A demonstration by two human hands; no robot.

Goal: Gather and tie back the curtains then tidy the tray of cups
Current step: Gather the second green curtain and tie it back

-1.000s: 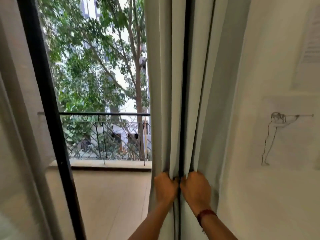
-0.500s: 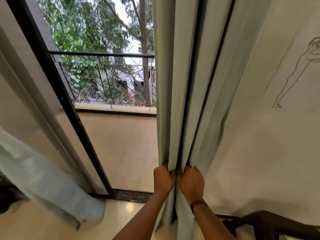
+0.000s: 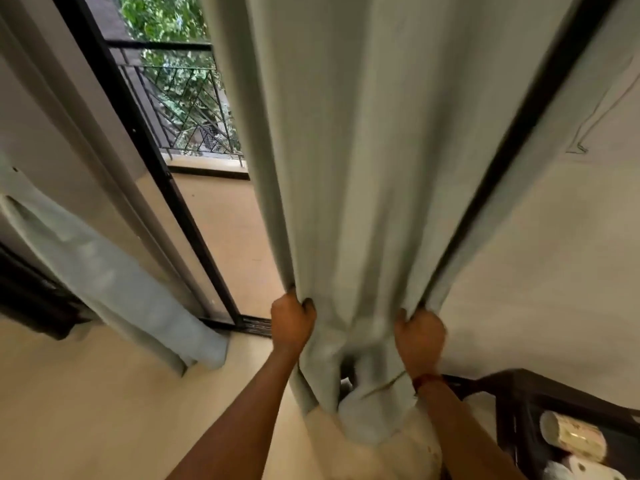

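A pale grey-green curtain [image 3: 363,168] hangs in front of me, right of the balcony door. My left hand [image 3: 291,323] grips its left edge low down. My right hand [image 3: 420,336] grips its right edge at the same height, so the cloth is spread between them. A red band sits on my right wrist. A thin cord runs across the curtain just below my right hand. At the bottom right a dark tray or shelf [image 3: 519,393] holds light cups [image 3: 573,439], only partly in view.
A second pale curtain [image 3: 114,282] hangs at the left, bunched on the cream floor. The black door frame [image 3: 152,161] stands open onto a tiled balcony with a black railing [image 3: 180,98]. A white wall [image 3: 554,271] lies on the right.
My hands, close together on the curtain before, have moved apart and spread the cloth. The view has tilted down, bringing the floor and the tray of cups into sight.
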